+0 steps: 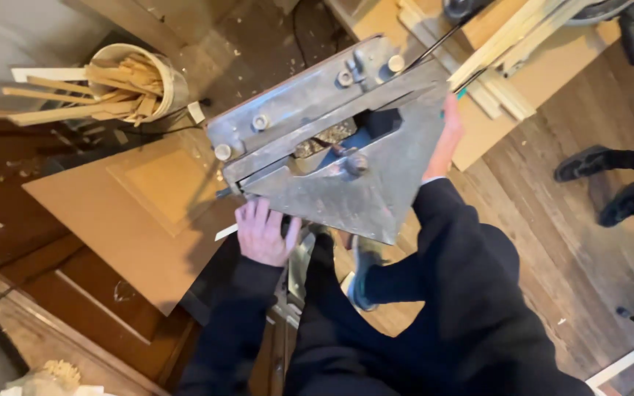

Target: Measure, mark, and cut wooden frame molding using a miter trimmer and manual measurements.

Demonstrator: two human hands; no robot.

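Starting at the upper left of the frame, I see a round bucket (pixel 157 79) stuffed with thin wood offcuts (pixel 75 92) that stick out toward the left edge; it sits on the floor, well apart from my hands. Below it, a flat brown panel (pixel 137 209) with a raised square middle lies tilted, one corner pointing toward the lower centre.

My left hand (pixel 264 233) is next, in the lower middle. It rests palm down at the near left corner of the metal machine (pixel 332 143), fingers spread and flat, touching its lower edge. The grip here is open and pressing, not wrapped round anything I can make out. I judge it is steadying that end.

The machine fills the centre: a grey block with bolts along the top and a triangular plate (pixel 365 187) hanging below, whose point aims down toward my legs. Its long axis runs from the lower left up to the upper right of the frame.

My right hand (pixel 447 136) is at the far right end of the plate, mostly behind its edge. Only the back of the hand and wrist show, so I cannot tell how far that grip is closed or what it has. Beyond it, pale wood strips (pixel 504 51) lie on a tabletop (pixel 482 136) at upper right. At the far right edge, another person's dark shoes (pixel 603 180) stand on the plank floor (pixel 552 242).
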